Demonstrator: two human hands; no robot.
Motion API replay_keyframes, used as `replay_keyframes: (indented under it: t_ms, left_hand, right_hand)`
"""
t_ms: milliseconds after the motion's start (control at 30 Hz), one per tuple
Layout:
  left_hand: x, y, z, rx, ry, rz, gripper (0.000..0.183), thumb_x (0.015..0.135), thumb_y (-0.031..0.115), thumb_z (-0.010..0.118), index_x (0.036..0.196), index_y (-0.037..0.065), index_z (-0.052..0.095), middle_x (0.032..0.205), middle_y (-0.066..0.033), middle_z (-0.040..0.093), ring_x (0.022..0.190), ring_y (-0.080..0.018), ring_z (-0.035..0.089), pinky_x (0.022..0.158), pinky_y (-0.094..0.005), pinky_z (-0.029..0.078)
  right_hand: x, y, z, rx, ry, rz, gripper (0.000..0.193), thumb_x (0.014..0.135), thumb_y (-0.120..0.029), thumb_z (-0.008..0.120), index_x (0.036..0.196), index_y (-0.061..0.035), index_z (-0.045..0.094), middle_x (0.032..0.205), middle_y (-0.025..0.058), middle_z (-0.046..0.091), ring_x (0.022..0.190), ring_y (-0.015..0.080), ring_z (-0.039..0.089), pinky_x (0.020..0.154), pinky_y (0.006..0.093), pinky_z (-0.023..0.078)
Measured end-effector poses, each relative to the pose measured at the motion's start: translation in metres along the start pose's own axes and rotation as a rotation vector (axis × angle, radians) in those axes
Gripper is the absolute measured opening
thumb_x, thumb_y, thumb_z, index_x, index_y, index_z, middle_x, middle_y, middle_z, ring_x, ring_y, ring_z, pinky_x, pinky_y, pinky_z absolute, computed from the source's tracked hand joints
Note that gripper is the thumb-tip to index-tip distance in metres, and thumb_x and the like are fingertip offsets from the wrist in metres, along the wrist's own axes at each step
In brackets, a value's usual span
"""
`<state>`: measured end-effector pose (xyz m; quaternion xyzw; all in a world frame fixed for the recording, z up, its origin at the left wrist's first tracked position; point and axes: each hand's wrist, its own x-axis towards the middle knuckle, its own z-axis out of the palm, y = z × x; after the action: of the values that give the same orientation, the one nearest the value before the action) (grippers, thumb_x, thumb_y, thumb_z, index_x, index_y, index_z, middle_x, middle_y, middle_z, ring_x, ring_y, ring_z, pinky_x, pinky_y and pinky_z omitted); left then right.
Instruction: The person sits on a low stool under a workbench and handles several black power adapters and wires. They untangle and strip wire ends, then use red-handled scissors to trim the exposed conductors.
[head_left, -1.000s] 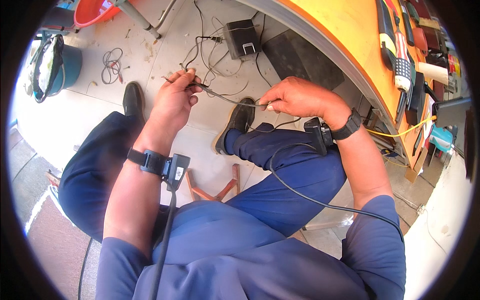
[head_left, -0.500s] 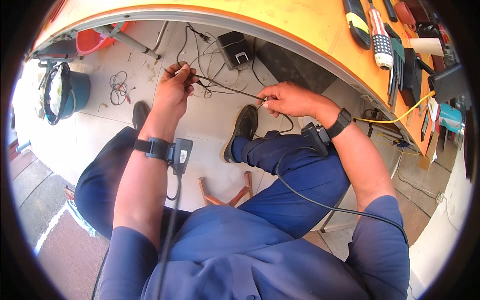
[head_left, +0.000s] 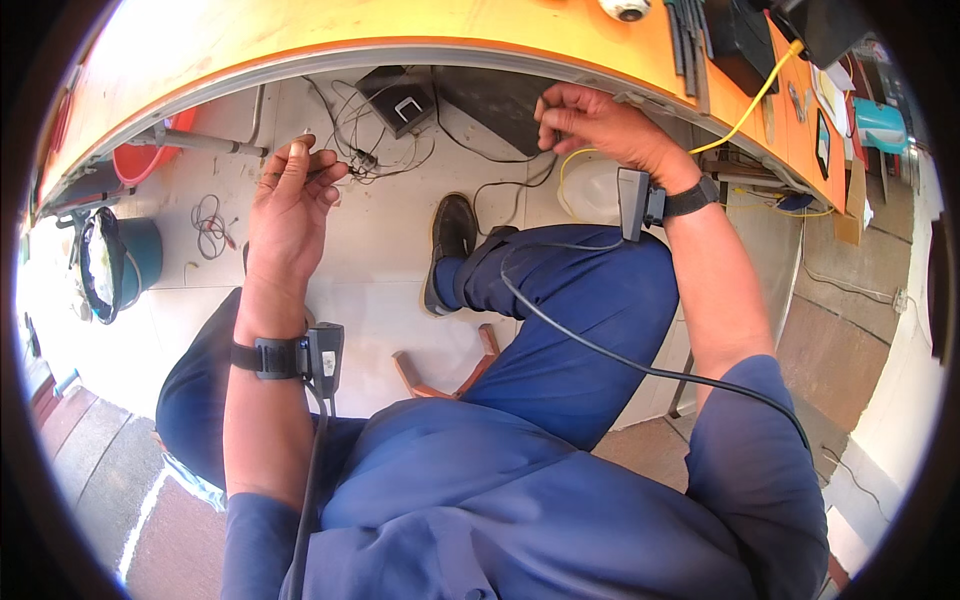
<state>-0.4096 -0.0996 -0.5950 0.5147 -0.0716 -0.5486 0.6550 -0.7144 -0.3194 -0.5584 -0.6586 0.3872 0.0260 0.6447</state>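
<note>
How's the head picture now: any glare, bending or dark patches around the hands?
Head view: the floor below the blue bucket is washed out; head view: the orange tabletop's front edge bows and the corners are black; head view: left hand and right hand are well lit, but fingertip detail is too small to read.

One left hand [head_left: 288, 200] and one right hand [head_left: 605, 130], two in all; two straps [head_left: 275, 358], one per wrist; one table [head_left: 400, 25], far; at left, one red basin [head_left: 150, 158] and one bucket [head_left: 142, 258].
</note>
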Motion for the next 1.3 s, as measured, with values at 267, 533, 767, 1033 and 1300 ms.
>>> replay_keyframes:
  t_ms: [267, 533, 767, 1033, 1300]
  left_hand:
    - [-0.015, -0.017, -0.017, 0.2, 0.153, -0.115, 0.025, 0.101, 0.025, 0.058, 0.118, 0.006, 0.059, 0.096, -0.004, 0.066, 0.087, -0.0156, 0.066, 0.071, -0.0247, 0.048]
    - [-0.036, -0.04, -0.063, 0.285, 0.285, -0.233, 0.028, 0.102, 0.026, 0.057, 0.121, 0.005, 0.057, 0.096, -0.0042, 0.066, 0.086, -0.0149, 0.066, 0.071, -0.0247, 0.049]
    - [-0.04, -0.051, -0.082, 0.259, 0.301, -0.284, 0.026, 0.102, 0.025, 0.056, 0.12, 0.006, 0.057, 0.095, -0.0036, 0.066, 0.085, -0.0142, 0.066, 0.07, -0.0238, 0.05]
    - [-0.046, -0.055, -0.091, 0.269, 0.372, -0.308, 0.028, 0.102, 0.027, 0.056, 0.118, 0.005, 0.058, 0.095, -0.0047, 0.066, 0.084, -0.0142, 0.066, 0.07, -0.0253, 0.05]
    - [-0.048, -0.061, -0.104, 0.215, 0.421, -0.334, 0.025, 0.102, 0.027, 0.056, 0.115, 0.005, 0.058, 0.094, -0.0048, 0.067, 0.083, -0.0136, 0.066, 0.07, -0.0243, 0.05]
  right_hand:
    - [-0.019, 0.06, -0.067, -0.401, 0.364, -0.47, 0.037, 0.102, -0.028, 0.053, 0.124, -0.0002, 0.06, 0.127, 0.0105, 0.066, 0.113, 0.0214, 0.063, 0.097, 0.0334, 0.05]
    - [0.012, 0.154, -0.103, -0.837, 0.855, -0.237, 0.019, 0.093, -0.023, 0.063, 0.096, -0.0046, 0.067, 0.093, 0.0058, 0.069, 0.091, 0.0206, 0.064, 0.073, 0.0311, 0.05]
    - [0.062, 0.165, -0.09, 0.388, 0.8, 0.187, 0.019, 0.089, 0.0, 0.061, 0.108, -0.0034, 0.064, 0.103, 0.008, 0.068, 0.095, 0.0177, 0.068, 0.08, 0.0293, 0.056]
    - [0.089, 0.12, -0.028, -0.899, 0.713, 0.256, 0.06, 0.09, -0.043, 0.062, 0.137, -0.0084, 0.051, 0.131, 0.0246, 0.058, 0.12, 0.0379, 0.058, 0.1, 0.0432, 0.045]
    - [0.116, 0.131, 0.006, -1.198, 0.614, 0.014, 0.084, 0.083, -0.044, 0.073, 0.154, -0.023, 0.033, 0.154, 0.0322, 0.024, 0.142, 0.0473, 0.026, 0.115, 0.0483, 0.029]
